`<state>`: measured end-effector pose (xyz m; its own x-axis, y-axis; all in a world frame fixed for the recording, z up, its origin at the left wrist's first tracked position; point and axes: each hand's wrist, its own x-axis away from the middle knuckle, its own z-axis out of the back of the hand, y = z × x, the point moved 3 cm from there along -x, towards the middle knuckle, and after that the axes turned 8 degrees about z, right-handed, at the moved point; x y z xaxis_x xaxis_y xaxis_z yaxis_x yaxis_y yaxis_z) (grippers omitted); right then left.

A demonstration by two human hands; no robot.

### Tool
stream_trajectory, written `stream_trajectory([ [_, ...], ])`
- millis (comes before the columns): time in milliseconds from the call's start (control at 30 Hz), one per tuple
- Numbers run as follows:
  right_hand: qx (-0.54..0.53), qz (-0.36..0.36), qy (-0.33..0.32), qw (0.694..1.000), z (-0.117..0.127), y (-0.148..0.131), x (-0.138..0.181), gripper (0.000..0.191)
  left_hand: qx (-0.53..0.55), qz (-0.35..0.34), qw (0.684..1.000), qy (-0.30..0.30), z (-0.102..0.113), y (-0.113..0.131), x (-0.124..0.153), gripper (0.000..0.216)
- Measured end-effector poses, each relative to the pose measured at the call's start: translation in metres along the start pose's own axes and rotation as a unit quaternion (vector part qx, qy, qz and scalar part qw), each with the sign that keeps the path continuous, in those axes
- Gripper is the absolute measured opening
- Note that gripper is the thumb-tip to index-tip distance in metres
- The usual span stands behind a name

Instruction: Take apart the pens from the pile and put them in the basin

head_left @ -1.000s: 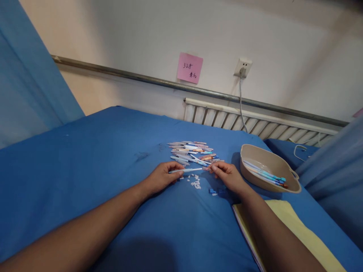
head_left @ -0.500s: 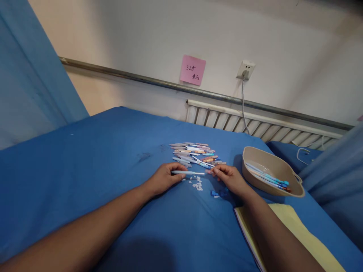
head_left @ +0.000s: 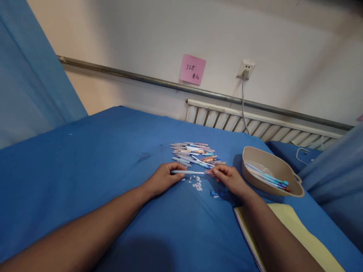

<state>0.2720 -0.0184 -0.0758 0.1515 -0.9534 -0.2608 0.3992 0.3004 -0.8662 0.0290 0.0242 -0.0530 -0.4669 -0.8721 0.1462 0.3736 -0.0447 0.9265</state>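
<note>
My left hand (head_left: pixel 163 179) is closed around a pale, light-blue pen barrel (head_left: pixel 183 172) held nearly level. A thin white stem sticks out of the barrel's right end. Just beyond that end, my right hand (head_left: pixel 231 180) pinches a small pinkish, see-through piece (head_left: pixel 208 172), too small to name surely. Whether the piece touches the stem I cannot tell. Behind both hands lies a pile of pens (head_left: pixel 191 151) in grey, pink, orange and blue. Small white bits (head_left: pixel 197 185) are scattered below the barrel, and small blue caps or pieces (head_left: pixel 214 193) rest under my right hand.
A beige plastic basket (head_left: pixel 246 160) holding several blue and orange pens stands to the right. Under my right forearm is a yellow pad or folded sheet (head_left: pixel 300 230). A blue cloth (head_left: pixel 85 162) covers the table. Behind are a radiator (head_left: pixel 218 117) and a plugged cord (head_left: pixel 243 102).
Almost nothing differs. Both hands keep their grips, and the right-hand piece has shifted very slightly left along with the barrel.
</note>
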Motion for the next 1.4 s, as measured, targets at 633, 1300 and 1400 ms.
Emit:
stream_trajectory([
  [633,-0.017,0.007,-0.008,1.000,-0.004,-0.008,0.000,0.035,0.012,0.005,1.000,0.003,-0.001,-0.001,-0.001,0.032],
  [1300,0.177,-0.017,-0.028,0.984,0.011,0.009,0.003,0.027,0.100,0.051,0.994,0.014,0.008,-0.007,-0.007,0.034],
  [1400,0.220,-0.012,-0.031,0.975,0.013,0.006,0.004,0.023,0.109,0.054,0.992,0.015,0.009,-0.005,-0.006,0.033],
])
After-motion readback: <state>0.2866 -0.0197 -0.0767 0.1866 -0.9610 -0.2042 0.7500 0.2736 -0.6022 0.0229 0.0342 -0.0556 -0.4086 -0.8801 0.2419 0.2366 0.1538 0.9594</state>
